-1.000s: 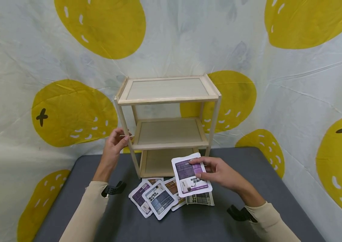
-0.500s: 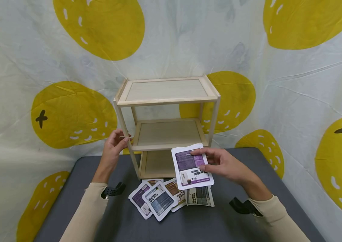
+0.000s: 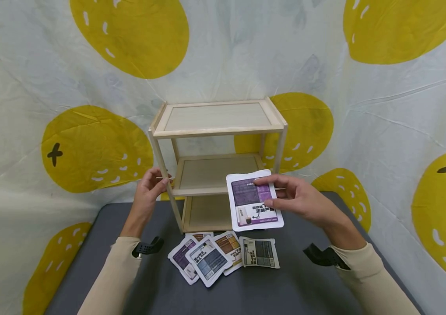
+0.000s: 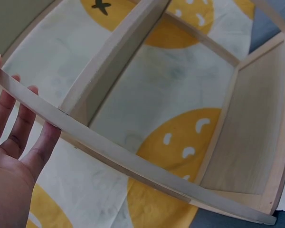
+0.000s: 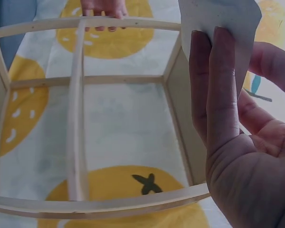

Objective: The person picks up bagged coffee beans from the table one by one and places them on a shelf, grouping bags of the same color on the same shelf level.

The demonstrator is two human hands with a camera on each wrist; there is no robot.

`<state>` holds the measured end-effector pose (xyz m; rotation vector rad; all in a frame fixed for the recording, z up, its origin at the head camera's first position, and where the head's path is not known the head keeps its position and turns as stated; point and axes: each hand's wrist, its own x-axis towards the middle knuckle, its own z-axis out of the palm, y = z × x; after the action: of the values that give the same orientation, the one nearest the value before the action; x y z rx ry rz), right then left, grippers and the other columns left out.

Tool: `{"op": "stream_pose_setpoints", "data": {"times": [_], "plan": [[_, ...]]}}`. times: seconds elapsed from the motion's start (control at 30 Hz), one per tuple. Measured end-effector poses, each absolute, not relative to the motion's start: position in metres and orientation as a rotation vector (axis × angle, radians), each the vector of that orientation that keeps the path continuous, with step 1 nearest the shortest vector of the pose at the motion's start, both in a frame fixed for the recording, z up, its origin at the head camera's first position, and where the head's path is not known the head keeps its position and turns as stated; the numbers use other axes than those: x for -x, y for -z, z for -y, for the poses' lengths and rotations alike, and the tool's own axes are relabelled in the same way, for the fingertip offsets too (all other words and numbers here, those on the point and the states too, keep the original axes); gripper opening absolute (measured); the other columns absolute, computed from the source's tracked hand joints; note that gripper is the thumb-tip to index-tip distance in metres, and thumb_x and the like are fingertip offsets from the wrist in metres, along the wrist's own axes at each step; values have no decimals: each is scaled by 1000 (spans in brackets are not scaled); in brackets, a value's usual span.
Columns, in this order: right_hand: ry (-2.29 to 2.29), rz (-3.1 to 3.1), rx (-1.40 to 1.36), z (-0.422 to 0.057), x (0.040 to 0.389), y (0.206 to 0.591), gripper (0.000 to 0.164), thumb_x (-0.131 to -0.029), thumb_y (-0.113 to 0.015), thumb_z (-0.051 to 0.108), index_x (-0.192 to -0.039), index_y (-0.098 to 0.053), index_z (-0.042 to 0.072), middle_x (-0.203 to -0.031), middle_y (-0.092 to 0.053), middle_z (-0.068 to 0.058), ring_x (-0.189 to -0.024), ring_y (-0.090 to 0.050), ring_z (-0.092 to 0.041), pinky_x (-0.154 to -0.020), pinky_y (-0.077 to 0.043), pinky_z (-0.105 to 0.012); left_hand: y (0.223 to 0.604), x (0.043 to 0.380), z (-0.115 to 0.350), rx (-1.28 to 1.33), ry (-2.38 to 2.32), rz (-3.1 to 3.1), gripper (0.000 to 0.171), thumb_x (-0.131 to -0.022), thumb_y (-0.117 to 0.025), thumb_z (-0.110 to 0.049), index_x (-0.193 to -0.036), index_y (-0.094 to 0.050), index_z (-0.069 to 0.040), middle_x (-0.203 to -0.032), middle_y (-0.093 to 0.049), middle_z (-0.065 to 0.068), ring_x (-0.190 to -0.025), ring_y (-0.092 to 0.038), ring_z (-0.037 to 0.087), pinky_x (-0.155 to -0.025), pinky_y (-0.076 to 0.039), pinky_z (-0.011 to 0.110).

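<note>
A three-tier wooden shelf (image 3: 219,117) stands on the dark table. My left hand (image 3: 146,194) holds its left front post beside the middle tier; in the left wrist view the thumb lies on one side of the post (image 4: 133,161) and the fingers on the other. My right hand (image 3: 305,203) pinches a flat white packet with a purple label (image 3: 251,199) by its right edge, raised in front of the middle tier's right part. The right wrist view shows the plain back of this packet (image 5: 218,16) with two fingers against it.
Several similar packets lie before the shelf: a blue-grey one (image 3: 208,261) on top of a purple one (image 3: 181,258), a brown one (image 3: 228,249) and a dark grey one (image 3: 261,252) at right. Behind hangs a white cloth (image 3: 223,52) with yellow fruit prints.
My right hand has lifted the purple-labelled packet up and slightly right, from over the pile to the middle tier's height, uncovering the dark grey packet. The left hand has stayed on the post.
</note>
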<state>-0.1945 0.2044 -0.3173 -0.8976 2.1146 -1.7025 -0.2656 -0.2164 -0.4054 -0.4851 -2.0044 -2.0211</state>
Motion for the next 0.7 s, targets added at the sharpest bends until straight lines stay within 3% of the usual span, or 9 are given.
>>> {"op": "stream_pose_setpoints", "data": {"times": [0.23, 0.43, 0.6, 0.7], "plan": [[1706, -2133, 921, -203, 196, 298, 49, -97, -65, 2, -144, -51, 6, -118, -67, -22, -94, -72, -37, -77, -62, -40, 405, 266, 217, 497, 2028, 1999, 31, -102, -62, -14, -128, -51, -1, -117, -63, 14, -109, -66, 33, -86, -57, 27], [1706, -2151, 960, -202, 201, 284, 49, -97, -64, 0, -144, -52, 6, -121, -64, -21, -95, -72, -37, -78, -62, -39, 406, 266, 217, 503, 2029, 1994, 31, -102, -62, -14, -128, -51, -1, -119, -61, 20, -109, -66, 33, -86, -57, 26], [1712, -2176, 1010, -201, 206, 271, 50, -97, -65, -1, -144, -53, 6, -123, -62, -22, -93, -72, -35, -78, -62, -39, 407, 267, 217, 516, 2035, 1987, 28, -102, -61, -12, -127, -51, -2, -114, -64, 7, -107, -67, 29, -86, -56, 26], [1716, -2178, 1026, -201, 209, 264, 50, -96, -65, -2, -144, -52, 6, -121, -63, -21, -93, -72, -34, -78, -62, -39, 407, 267, 217, 511, 2032, 1987, 27, -103, -61, -13, -126, -52, -4, -114, -64, 7, -108, -66, 28, -87, -56, 26]]}}
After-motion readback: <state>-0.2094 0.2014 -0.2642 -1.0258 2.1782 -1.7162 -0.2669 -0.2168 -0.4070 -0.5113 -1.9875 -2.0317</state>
